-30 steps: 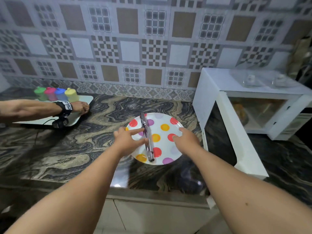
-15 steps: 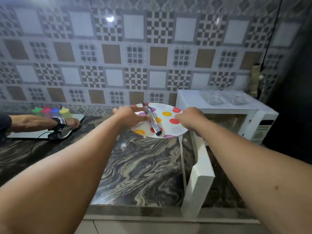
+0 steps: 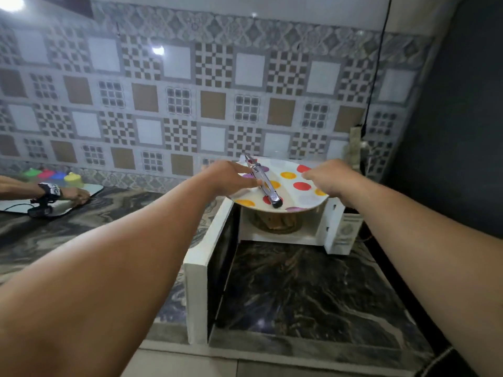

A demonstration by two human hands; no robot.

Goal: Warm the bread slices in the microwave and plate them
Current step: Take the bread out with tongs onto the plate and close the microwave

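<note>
- Two hands hold a spotty plate (image 3: 295,177) up in the air, right in front of the open microwave (image 3: 337,224).
- The left hand (image 3: 228,176) has its grip clamped on the plate's left rim, and its thumb presses on the metal tongs (image 3: 262,183).
- The right hand (image 3: 330,176) has its grip curled round the right rim.
- The tongs lie across the plate.
- The bread slices (image 3: 275,221) sit in a glass bowl (image 3: 261,223) inside the microwave, under the plate.
- The microwave door (image 3: 215,257) hangs open over the counter (image 3: 299,289).
- Far left, another person's hand (image 3: 77,194) rests on a white board (image 3: 94,189) near coloured cups (image 3: 51,176).
</note>
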